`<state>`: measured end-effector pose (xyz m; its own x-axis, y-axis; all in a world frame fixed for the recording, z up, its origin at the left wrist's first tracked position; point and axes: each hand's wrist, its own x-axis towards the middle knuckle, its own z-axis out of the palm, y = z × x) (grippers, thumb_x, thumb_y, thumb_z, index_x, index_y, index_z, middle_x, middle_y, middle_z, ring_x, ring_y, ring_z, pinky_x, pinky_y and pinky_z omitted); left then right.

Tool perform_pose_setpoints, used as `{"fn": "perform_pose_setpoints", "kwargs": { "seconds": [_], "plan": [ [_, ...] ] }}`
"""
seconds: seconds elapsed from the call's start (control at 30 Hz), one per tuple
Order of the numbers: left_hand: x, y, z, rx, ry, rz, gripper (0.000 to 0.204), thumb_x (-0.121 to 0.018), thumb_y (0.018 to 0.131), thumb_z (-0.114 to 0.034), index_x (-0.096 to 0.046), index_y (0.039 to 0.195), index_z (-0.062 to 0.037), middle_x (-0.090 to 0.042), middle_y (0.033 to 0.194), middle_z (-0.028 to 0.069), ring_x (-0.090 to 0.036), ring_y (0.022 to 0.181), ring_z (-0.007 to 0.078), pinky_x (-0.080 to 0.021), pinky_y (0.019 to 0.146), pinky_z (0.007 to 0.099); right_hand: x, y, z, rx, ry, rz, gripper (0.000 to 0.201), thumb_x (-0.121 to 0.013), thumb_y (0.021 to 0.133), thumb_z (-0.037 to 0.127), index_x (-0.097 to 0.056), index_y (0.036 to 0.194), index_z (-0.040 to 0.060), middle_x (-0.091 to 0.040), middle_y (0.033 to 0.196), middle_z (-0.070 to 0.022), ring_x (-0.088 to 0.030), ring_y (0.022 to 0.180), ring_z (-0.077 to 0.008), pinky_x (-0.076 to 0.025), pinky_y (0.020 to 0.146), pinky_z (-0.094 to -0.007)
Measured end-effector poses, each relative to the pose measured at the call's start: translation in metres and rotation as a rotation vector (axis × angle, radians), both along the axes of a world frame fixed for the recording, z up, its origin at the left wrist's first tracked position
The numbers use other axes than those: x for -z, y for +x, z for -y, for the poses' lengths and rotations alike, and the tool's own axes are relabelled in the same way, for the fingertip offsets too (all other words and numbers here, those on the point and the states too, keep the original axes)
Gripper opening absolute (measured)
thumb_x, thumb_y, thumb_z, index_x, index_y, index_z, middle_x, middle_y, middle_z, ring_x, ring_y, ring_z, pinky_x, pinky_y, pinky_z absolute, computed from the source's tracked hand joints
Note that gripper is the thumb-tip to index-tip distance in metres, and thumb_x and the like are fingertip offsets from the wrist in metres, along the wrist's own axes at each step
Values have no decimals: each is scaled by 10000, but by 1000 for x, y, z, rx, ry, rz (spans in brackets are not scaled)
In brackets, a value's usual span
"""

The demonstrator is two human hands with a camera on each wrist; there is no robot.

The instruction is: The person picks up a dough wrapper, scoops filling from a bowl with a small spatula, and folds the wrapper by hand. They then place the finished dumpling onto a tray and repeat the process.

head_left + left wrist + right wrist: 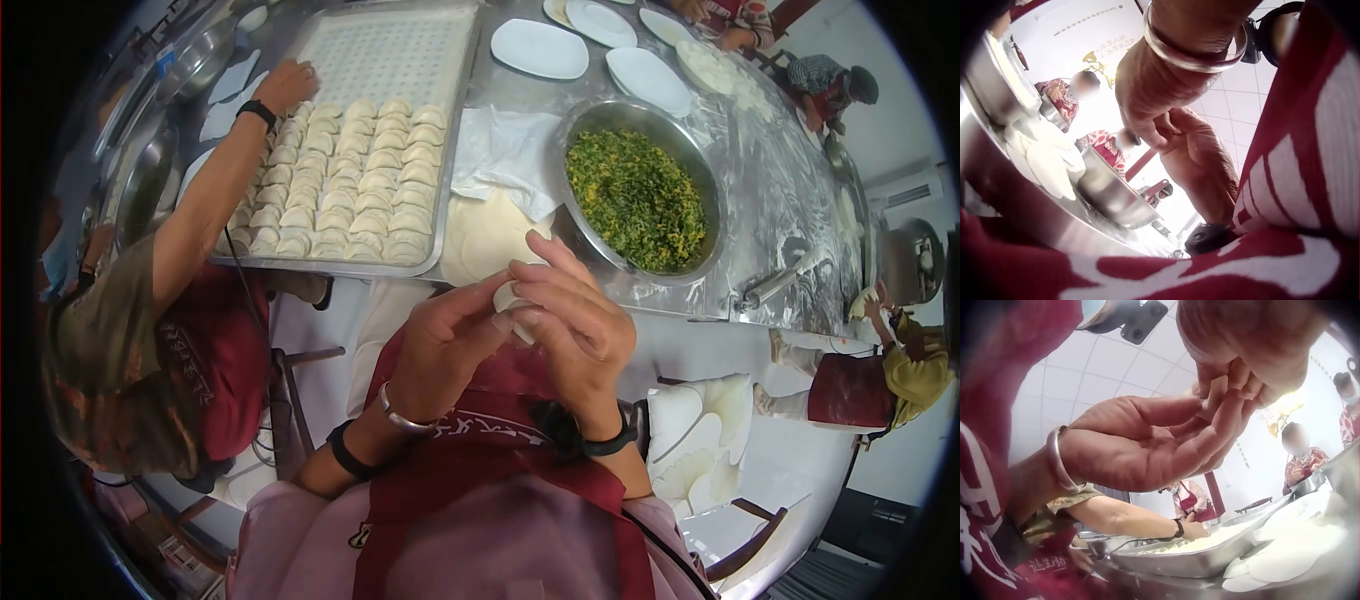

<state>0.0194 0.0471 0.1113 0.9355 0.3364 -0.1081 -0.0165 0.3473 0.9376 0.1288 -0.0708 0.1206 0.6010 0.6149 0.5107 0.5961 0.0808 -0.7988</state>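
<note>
In the head view both hands meet in front of the apron, pinching a small pale piece of dough between them. The left hand, with a silver bangle at its wrist, has thumb and fingers on the dough's left side. From the right, the right hand holds it with thumb and bent fingers. The right wrist view shows the dough's edge between the left hand and the right hand. In the left wrist view the left hand covers the dough.
Flat dough wrappers lie beside a steel bowl of green and yellow filling. A metal tray holds rows of dumplings; another person's hand touches its left side. White plates stand farther back, and a chair is at right.
</note>
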Motion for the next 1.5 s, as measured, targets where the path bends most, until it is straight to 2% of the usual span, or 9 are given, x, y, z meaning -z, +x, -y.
{"fn": "perform_pose_setpoints", "kwargs": {
  "seconds": [0.33,0.53,0.67,0.83,1.03,1.17,1.33,1.43,1.5],
  "plan": [
    [-5,-3,-2,41,119,6,368,-584,967,-100,-580,1306,41,-686,1006,35,-589,909,61,-471,814,226,-1,2,2,-60,-70,96,131,-704,772,1,-710,902,11,-728,996,-128,-640,1150,-356,-451,1042,-516],
    [1,-3,-4,8,153,26,355,-582,966,-90,-583,1295,46,-693,1013,53,-607,905,77,-489,803,241,-2,-2,-1,4,-21,94,126,-693,763,-16,-699,886,9,-722,994,-145,-644,1143,-351,-462,1033,-511],
    [2,-5,-5,49,213,-17,338,-581,968,-85,-587,1277,52,-693,1009,59,-613,895,79,-497,792,242,-5,0,-1,-68,-44,104,131,-693,763,-11,-698,893,9,-720,1001,-149,-642,1142,-360,-465,1030,-510],
    [-4,-5,-5,71,120,-7,302,-582,967,-77,-597,1235,61,-687,991,49,-606,894,71,-490,784,228,4,3,2,-136,-91,124,184,-715,763,18,-703,945,-1,-712,1069,-154,-613,1185,-380,-466,1028,-490],
    [-4,-9,-5,38,217,-20,273,-597,957,-71,-609,1198,55,-676,989,39,-594,894,68,-486,790,220,7,-8,-1,-168,76,-294,344,-766,763,105,-713,1087,3,-649,1260,-162,-510,1307,-400,-436,1052,-439],
    [-2,-6,-1,41,120,107,283,-608,952,-101,-614,1203,29,-665,942,45,-591,828,72,-491,728,244,2,-6,-1,-210,48,-215,302,-766,779,125,-728,1058,14,-692,1180,-134,-516,1305,-388,-397,1084,-475],
    [2,-11,-4,74,188,40,295,-623,946,-112,-607,1210,20,-644,929,27,-553,807,51,-461,694,229,6,0,3,-231,-32,-49,267,-757,793,144,-737,1026,16,-727,1090,-110,-513,1312,-372,-360,1104,-522],
    [4,-10,-3,27,208,54,311,-639,935,-103,-598,1215,27,-627,944,5,-519,791,35,-437,675,215,4,-2,1,-211,-72,-100,280,-761,785,149,-737,1031,18,-721,1112,-111,-505,1320,-376,-361,1106,-518],
    [6,-8,0,-25,191,75,322,-648,925,-88,-591,1218,35,-615,953,-6,-498,781,29,-423,665,209,-1,-13,-5,-136,43,-255,267,-758,787,145,-741,1025,26,-721,1113,-105,-504,1320,-379,-350,1112,-522]
  ]
}}
